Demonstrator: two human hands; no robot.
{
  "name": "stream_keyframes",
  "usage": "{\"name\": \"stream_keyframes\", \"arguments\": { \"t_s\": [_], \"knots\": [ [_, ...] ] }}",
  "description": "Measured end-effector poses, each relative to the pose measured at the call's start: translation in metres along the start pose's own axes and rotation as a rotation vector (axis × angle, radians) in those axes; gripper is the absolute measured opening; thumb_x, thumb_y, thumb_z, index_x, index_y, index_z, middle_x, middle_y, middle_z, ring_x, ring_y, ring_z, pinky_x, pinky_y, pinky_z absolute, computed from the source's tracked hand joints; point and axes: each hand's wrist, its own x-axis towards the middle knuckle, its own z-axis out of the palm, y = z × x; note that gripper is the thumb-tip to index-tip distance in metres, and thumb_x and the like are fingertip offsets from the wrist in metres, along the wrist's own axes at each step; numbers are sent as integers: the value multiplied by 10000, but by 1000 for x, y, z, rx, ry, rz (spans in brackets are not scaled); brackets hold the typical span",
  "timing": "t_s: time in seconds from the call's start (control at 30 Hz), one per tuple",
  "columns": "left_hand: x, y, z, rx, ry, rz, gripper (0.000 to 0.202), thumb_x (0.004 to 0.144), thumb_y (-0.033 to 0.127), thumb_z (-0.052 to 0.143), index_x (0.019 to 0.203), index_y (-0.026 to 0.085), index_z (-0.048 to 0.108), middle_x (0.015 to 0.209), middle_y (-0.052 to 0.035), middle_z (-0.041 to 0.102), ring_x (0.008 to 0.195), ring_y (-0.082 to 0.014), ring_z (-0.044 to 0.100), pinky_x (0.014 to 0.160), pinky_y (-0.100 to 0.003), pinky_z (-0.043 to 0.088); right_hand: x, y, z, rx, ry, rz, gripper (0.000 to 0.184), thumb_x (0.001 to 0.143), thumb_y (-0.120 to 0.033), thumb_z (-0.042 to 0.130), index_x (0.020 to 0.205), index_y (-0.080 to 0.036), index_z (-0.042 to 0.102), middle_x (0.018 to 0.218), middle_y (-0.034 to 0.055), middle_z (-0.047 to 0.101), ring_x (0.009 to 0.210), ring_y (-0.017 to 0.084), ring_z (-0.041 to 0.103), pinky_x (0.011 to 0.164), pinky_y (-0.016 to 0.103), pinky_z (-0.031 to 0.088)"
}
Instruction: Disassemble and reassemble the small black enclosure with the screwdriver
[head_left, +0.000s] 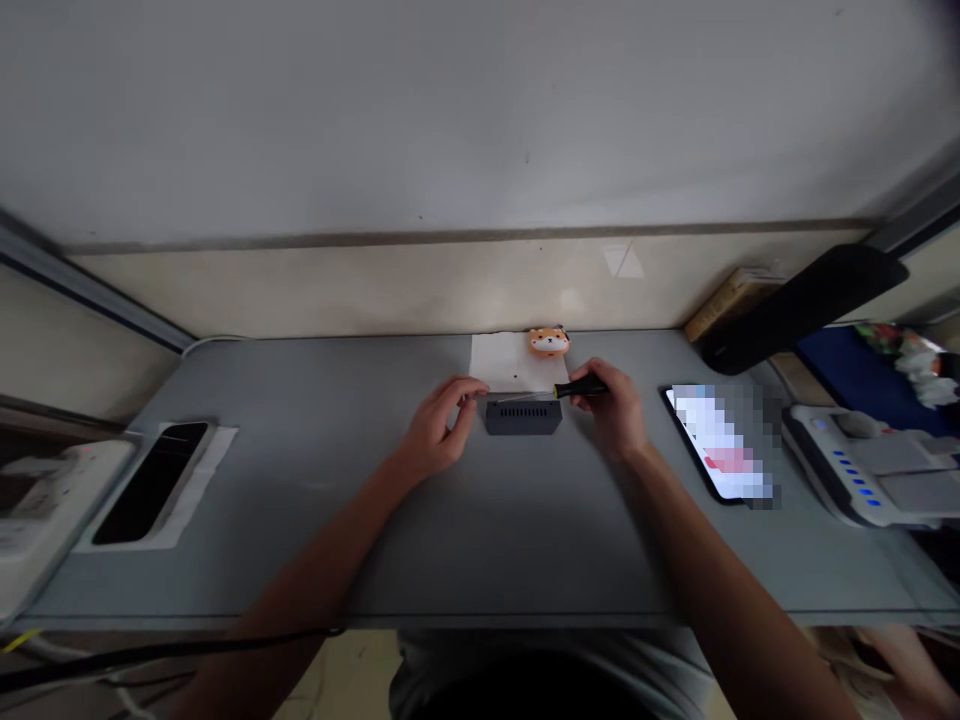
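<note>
A dark grey vented box (pixel 523 420) with a row of slots stands on the desk between my hands. My right hand (pixel 615 405) is closed around the black handle of a screwdriver (pixel 576 387), which has a yellow collar. Its thin metal shaft points left along the top of the box. At the box's left end is my left hand (pixel 442 425), fingers bent and fingertips close together near the shaft's tip. Whatever those fingertips pinch, if anything, is too small to make out. Behind the box lies a white paper sheet (pixel 495 360) with a small dark speck on it.
An orange animal-faced case (pixel 549 342) rests on the paper's back right. To the left lies a black phone (pixel 154 483) beside a white power strip (pixel 67 510). On the right are a lit phone (pixel 712 445), another power strip (pixel 855 470) and a long black object (pixel 810 310).
</note>
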Motion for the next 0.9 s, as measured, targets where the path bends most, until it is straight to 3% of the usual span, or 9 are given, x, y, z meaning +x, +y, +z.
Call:
{"name": "stream_keyframes", "arguments": {
  "t_s": [0.2,0.7,0.9],
  "knots": [
    [1,-1,2,-2,-8,52,205,1036,129,423,1082,189,614,953,-63,698,868,-151,682,787,-278,561,2,6,-4,-40,-64,-10,362,793,-531,607,646,-212,691,496,7,568,477,123,433,485,276,313],
    [0,-1,4,86,-21,78,212,987,92,473,1065,191,643,963,-71,728,869,-158,701,807,-287,580,1,4,-8,-66,-53,-60,321,818,-451,595,650,-212,729,509,5,582,506,130,465,517,283,344],
    [0,-2,1,196,-16,159,239,950,63,485,1036,199,662,967,-69,740,877,-166,706,827,-298,578,0,4,-8,-75,-51,-104,336,841,-460,589,659,-213,724,525,8,585,511,132,473,522,287,356]
  ]
}}
